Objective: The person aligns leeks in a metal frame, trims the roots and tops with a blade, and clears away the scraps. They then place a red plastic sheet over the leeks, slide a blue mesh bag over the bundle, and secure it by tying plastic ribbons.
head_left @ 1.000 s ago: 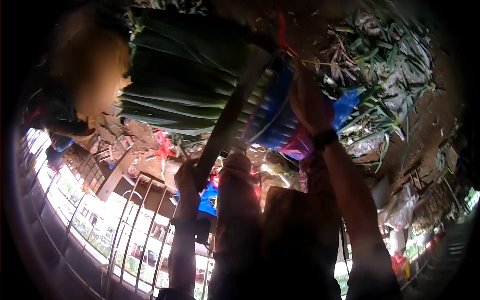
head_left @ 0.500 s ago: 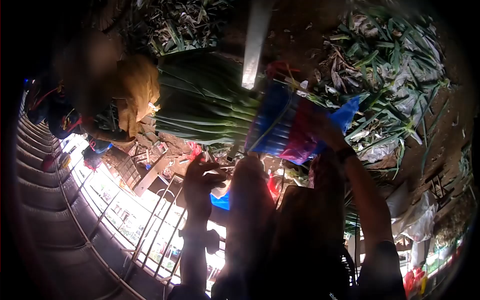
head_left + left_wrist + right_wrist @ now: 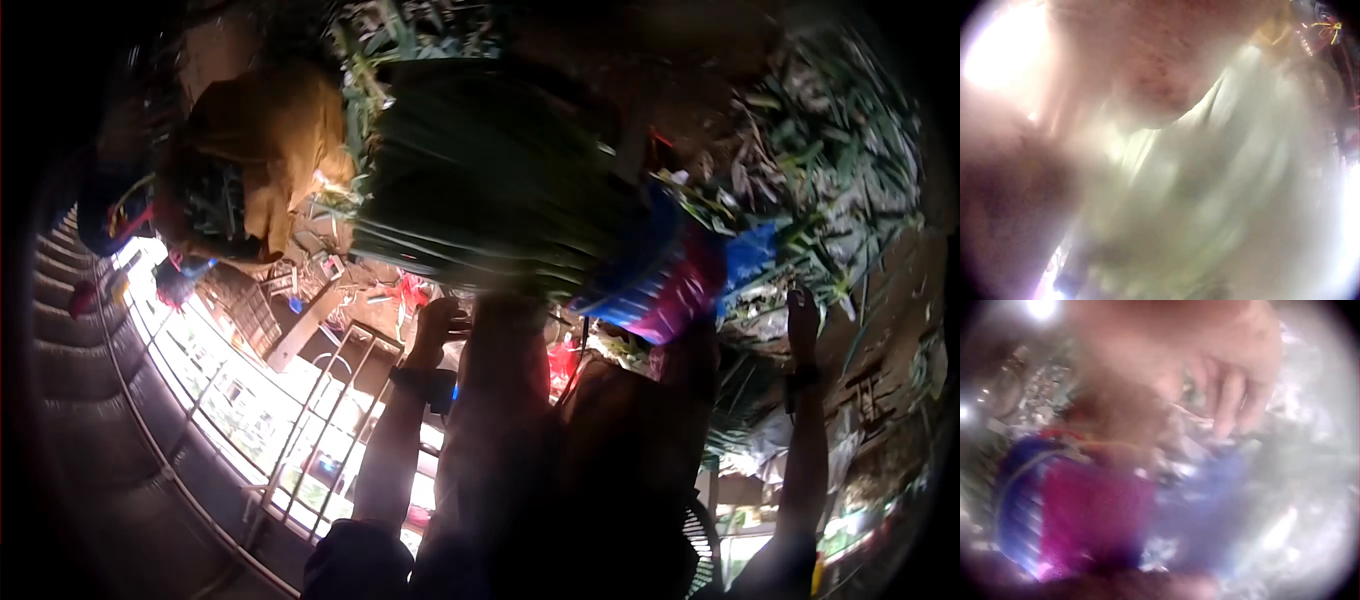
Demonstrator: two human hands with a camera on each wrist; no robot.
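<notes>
A big bundle of long green leeks lies across in front of the knees. Blue and pink plastic wraps its right end; the right wrist view shows this plastic wrap with pale stems along its left side. My left hand hovers beside the left knee, fingers loosely bent and holding nothing. A blurred, pale, cloth-like surface fills much of the left wrist view. My right hand is off to the right of the wrap, its fingers loosely bent in the right wrist view.
Loose leek leaves and scraps are heaped at the far right. Another person in a brown garment is at the left end of the bundle. Metal bars stand at the lower left, and red plastic lies between the legs.
My left hand has let go of a long flat strip, seen beyond the bundle half a second ago. My right hand has left the plastic wrap and moved right and down.
</notes>
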